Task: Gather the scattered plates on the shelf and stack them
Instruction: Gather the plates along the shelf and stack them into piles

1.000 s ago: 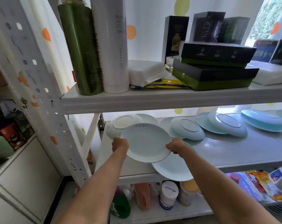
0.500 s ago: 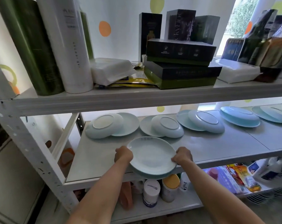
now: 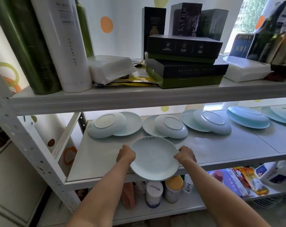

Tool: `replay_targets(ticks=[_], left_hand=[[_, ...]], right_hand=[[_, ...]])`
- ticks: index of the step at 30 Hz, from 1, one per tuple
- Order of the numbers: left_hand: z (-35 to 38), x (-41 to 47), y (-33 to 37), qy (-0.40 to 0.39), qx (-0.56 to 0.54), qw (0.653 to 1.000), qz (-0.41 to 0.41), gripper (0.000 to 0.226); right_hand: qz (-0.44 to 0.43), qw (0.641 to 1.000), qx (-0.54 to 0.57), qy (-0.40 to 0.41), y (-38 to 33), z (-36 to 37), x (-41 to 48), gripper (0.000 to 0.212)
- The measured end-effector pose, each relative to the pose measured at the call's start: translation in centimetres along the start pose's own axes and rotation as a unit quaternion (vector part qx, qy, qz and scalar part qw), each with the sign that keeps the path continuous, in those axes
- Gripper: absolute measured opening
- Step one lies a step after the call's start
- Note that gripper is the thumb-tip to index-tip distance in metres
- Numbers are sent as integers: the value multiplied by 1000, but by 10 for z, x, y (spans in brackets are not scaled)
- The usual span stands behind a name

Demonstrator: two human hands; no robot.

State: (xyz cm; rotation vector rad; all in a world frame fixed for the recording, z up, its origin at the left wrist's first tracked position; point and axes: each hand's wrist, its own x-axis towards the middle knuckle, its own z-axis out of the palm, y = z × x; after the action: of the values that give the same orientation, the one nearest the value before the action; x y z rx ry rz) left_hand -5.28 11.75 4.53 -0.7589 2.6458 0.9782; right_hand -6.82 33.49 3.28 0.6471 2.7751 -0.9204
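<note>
Left hand (image 3: 126, 155): fingers curled round the left rim of the plate (image 3: 154, 158).
Right hand (image 3: 185, 155): grips the plate's right rim.
Plate: pale, face up, lower centre of frame, at the front edge of the middle shelf (image 3: 103, 158).
Other plates (image 3: 169, 126): overlapping pairs along the back of that shelf, several upside down.
Upper shelf: dark boxes (image 3: 185, 62), tall bottles (image 3: 63, 45).
</note>
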Motion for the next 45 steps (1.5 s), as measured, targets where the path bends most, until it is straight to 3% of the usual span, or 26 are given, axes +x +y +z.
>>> replay_targets(ticks=[5, 10, 14, 19, 26, 30, 35, 38, 45], left_hand=[[-5, 7, -4, -37, -57, 997, -33, 38], [-22, 10, -10, -19, -92, 994, -51, 35], [-40, 23, -24, 14, -95, 994, -58, 38], [-56, 43, -52, 35, -71, 996, -42, 70], [-91, 83, -80, 7, -29, 1000, -8, 97], [-102, 106, -89, -3, -35, 999, 13, 100], [-96, 123, -92, 44, 73, 994, 65, 92], [-87, 134, -91, 84, 146, 979, 111, 90], [-88, 151, -74, 94, 288, 935, 187, 85]], right_hand=[[14, 999, -8, -50, -10, 2, 4, 35], [-51, 994, -92, 34, -36, 6, 1, 39], [-124, 992, -4, -10, -75, 16, 3, 40], [-136, 972, 166, -92, -124, 51, -4, 30], [-174, 966, 156, -111, -189, 92, -19, 51], [-229, 967, 71, -84, -203, 112, -19, 56], [-327, 942, -60, -47, -211, 131, -11, 64], [-367, 920, -132, -40, -216, 142, -6, 70], [-402, 889, -213, -53, -224, 153, 1, 71]])
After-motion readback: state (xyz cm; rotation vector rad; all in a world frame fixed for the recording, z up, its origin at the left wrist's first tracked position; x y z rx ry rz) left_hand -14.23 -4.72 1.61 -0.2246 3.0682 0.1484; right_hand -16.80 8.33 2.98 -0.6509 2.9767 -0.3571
